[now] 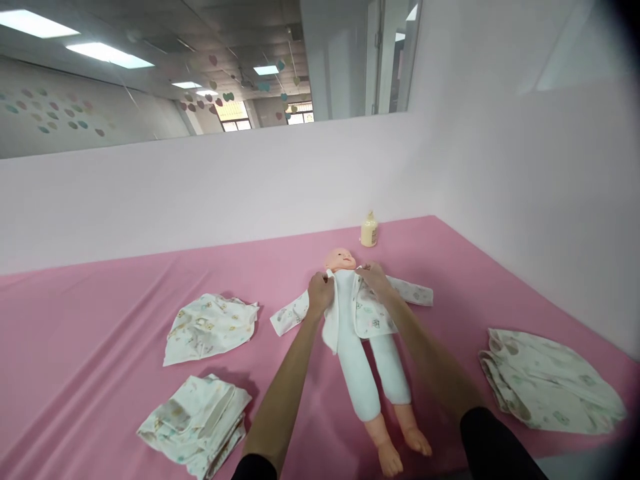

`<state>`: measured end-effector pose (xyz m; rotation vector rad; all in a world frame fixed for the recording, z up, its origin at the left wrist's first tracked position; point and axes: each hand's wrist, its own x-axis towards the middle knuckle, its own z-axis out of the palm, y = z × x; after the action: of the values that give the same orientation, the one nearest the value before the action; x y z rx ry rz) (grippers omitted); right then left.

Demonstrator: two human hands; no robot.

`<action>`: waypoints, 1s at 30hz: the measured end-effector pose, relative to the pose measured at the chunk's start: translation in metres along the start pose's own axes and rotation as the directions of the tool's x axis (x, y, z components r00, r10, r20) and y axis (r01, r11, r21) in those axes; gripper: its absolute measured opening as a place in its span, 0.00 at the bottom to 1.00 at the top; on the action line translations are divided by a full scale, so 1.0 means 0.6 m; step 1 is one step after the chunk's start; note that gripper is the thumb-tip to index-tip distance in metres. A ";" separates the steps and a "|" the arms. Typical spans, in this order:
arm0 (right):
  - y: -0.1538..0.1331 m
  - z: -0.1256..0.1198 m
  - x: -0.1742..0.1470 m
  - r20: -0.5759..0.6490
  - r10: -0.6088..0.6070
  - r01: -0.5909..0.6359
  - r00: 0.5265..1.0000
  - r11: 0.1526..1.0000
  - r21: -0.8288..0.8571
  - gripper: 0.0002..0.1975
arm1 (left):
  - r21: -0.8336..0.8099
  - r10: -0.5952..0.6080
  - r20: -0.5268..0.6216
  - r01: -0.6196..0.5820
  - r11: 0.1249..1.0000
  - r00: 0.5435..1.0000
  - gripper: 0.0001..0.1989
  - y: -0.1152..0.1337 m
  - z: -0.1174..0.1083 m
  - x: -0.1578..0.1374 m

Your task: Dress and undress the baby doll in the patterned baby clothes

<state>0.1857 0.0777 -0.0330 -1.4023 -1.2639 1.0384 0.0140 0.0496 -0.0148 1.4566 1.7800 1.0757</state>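
A baby doll point(342, 259) lies on its back on the pink sheet, its feet towards me. It has a plain white body and a printed baby jacket point(374, 313) around its shoulders, with the front parted and both sleeves stretched out sideways. My left hand point(320, 292) pinches the jacket's edge near the neck on the left side. On the other side, my right hand point(374, 277) has its fingers closed on the opposite front edge close to the collar. The fingertips of both hands are partly hidden.
A cream pump bottle point(369, 231) stands behind the doll's head. Left of the doll are a printed cloth point(210, 327) and a folded cloth stack point(197, 420). Another folded cloth point(553, 383) lies at right. White walls and a mirror or window bound the pink sheet point(125, 307).
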 end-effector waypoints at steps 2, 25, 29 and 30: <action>0.002 -0.003 0.006 0.004 0.016 -0.016 1.000 0.999 0.037 0.14 | 0.073 0.027 -0.061 -0.023 0.997 0.998 0.09 0.003 0.008 0.003; -0.032 -0.042 -0.003 0.233 -0.008 0.036 0.973 0.993 -0.116 0.14 | 0.327 0.040 -0.011 -0.035 0.944 0.999 0.10 0.020 0.017 0.010; -0.041 -0.038 -0.007 0.164 -0.062 0.087 0.984 0.985 -0.148 0.18 | 0.323 0.033 -0.058 -0.012 0.946 0.998 0.11 0.018 0.008 0.012; -0.042 -0.038 -0.007 0.143 -0.075 0.098 0.987 0.982 -0.162 0.19 | 0.323 0.031 -0.064 -0.008 0.947 0.997 0.12 0.018 0.006 0.012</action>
<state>0.2026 0.0717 -0.0038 -1.4085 -1.5299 1.0001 0.0204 0.0584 -0.0071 1.6461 2.0695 0.8816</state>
